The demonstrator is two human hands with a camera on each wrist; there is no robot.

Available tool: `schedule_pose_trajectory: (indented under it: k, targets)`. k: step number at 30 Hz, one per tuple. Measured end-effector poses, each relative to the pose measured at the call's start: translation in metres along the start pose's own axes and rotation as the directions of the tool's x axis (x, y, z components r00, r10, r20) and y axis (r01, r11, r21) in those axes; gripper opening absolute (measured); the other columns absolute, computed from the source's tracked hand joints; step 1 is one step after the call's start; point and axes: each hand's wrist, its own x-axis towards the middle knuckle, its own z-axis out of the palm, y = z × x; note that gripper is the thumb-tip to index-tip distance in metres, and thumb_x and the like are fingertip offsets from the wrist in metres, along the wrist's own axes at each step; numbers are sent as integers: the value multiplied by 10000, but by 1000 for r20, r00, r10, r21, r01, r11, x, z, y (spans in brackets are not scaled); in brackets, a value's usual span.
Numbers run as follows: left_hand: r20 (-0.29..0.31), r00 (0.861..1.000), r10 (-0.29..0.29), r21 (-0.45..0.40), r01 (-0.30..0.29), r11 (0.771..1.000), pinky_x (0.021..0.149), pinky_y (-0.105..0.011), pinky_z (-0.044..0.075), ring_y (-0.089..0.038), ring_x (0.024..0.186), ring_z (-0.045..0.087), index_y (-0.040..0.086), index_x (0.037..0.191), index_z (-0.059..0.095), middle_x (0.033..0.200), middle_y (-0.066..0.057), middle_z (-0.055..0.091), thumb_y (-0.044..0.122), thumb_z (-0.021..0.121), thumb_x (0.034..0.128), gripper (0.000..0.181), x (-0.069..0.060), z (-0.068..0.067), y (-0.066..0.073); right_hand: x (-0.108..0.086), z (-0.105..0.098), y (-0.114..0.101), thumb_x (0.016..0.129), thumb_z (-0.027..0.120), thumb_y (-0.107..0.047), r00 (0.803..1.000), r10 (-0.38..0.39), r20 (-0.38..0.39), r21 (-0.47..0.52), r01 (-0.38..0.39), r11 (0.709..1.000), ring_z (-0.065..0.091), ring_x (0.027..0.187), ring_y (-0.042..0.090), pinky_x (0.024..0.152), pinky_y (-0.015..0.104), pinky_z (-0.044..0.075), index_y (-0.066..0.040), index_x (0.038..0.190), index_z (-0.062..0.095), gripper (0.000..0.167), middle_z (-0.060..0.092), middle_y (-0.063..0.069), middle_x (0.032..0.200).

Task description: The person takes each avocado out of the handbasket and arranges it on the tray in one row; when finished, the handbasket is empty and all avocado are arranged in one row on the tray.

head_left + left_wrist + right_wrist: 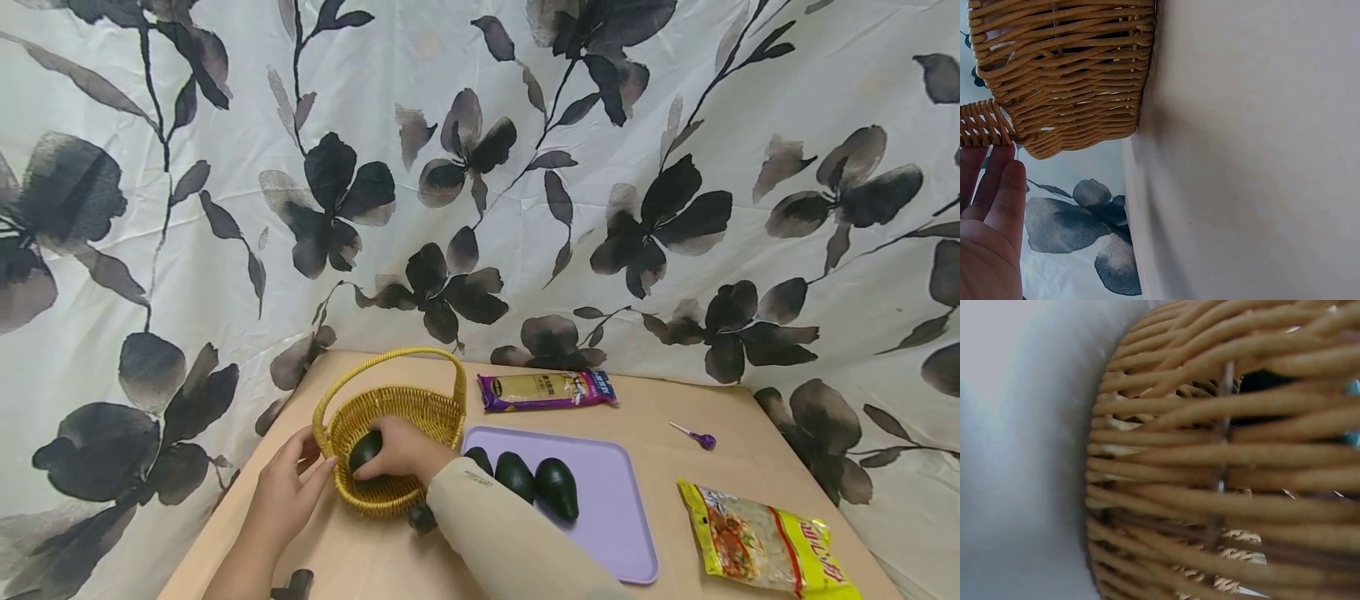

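Observation:
A golden wicker basket (442,408) with an arched handle stands on the table's left side. My right hand (405,450) reaches down inside it and grips a dark green avocado (364,450). At the basket's left, my left hand (292,487) holds the foot of the handle; in the left wrist view its fingertips (1013,172) meet the woven handle (985,122). Beside the basket lies a lilac tray (611,500) with more avocados (557,490), partly covered by my right sleeve. The right wrist view is filled by the basket's woven wall (1260,462), which hides that hand.
Behind the tray lies a purple-edged noodle packet (547,390). To the right are a purple lollipop (703,440) and a yellow food packet (765,537). A floral cloth (525,208) hangs along the table's back edge.

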Motion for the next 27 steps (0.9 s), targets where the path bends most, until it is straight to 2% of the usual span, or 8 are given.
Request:
schedule_pose_trajectory:
  k: [4,10,21,27]
  targets:
    - [-7,1000,-14,-1,14,1000,978,-437,587,-347,1172,658,23,1413,505,1230,-132,655,76,741,943,528,-1,4,2,-7,-6,5,722,931,-366,1000,-9,-10,16,9,1000,604,1066,55,938,184,569,-93,1419,578,828,663,-19,1265]
    - [-13,999,-35,10,35,999,989,-435,576,-354,1187,647,24,1428,493,1250,-138,645,92,732,954,535,-2,8,4,-14,-26,6,735,913,-372,999,-38,-16,28,39,999,602,1066,58,921,181,572,-113,1444,558,833,656,-21,1276]
    - [-20,999,-30,15,30,999,987,-429,577,-353,1178,653,36,1418,497,1245,-137,649,120,726,967,513,-2,10,5,-32,-60,19,759,891,-422,991,-114,-65,73,119,990,622,1097,92,860,196,599,-159,1477,539,842,648,-15,1298]
    - [-24,999,-36,18,36,999,991,-425,570,-355,1177,651,28,1412,499,1244,-141,648,116,727,965,509,-1,10,6,-49,-75,30,759,888,-402,985,-144,-95,131,156,979,627,1225,182,880,209,609,-176,1477,537,831,634,-6,1345]
